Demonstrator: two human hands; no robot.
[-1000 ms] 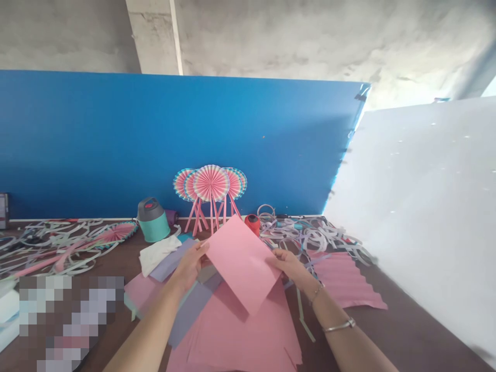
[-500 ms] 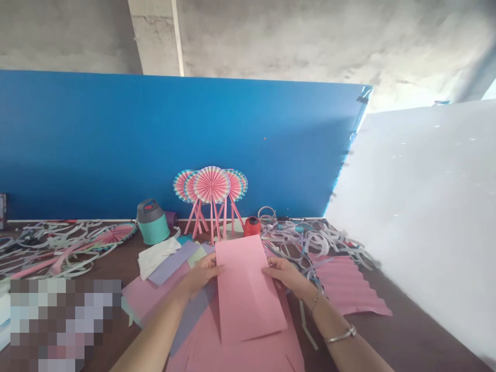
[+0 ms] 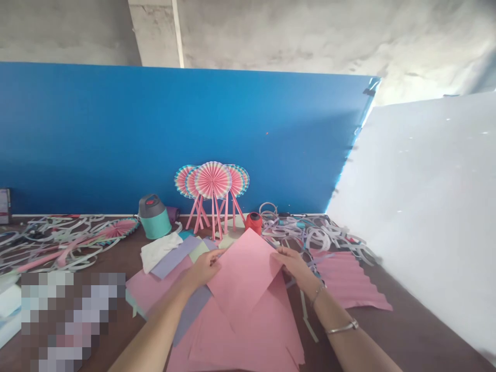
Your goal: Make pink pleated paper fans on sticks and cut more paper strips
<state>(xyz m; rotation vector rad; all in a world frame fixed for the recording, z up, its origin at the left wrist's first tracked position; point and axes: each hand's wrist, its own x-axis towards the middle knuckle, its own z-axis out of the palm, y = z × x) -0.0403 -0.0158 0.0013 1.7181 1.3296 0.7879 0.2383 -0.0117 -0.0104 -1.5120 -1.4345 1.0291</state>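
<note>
A sheet of pink paper (image 3: 245, 268) is raised between my hands, turned so that one corner points away from me. My left hand (image 3: 205, 266) pinches its left edge, and my right hand (image 3: 292, 263) grips the right edge, with bracelets on that wrist. Beneath it lies a stack of pink sheets (image 3: 232, 343). Purple paper (image 3: 192, 310) and more pink paper (image 3: 157, 281) spread out to the left of the stack. A pleated pink sheet (image 3: 351, 281) rests to the right of my right hand.
Pink paper rosette fans (image 3: 213, 181) stand at the back before a blue board (image 3: 116, 129). A teal container (image 3: 155, 222) with a grey top stands left of them, a red spool (image 3: 253, 222) right. Tangled paper strips (image 3: 318, 237) lie on both sides. A white panel (image 3: 430, 196) bounds the right.
The pink sheet has turned from lying lengthwise to a diamond-like angle, one corner now pointing away. Both hands keep hold at its sides. The view has shifted slightly.
</note>
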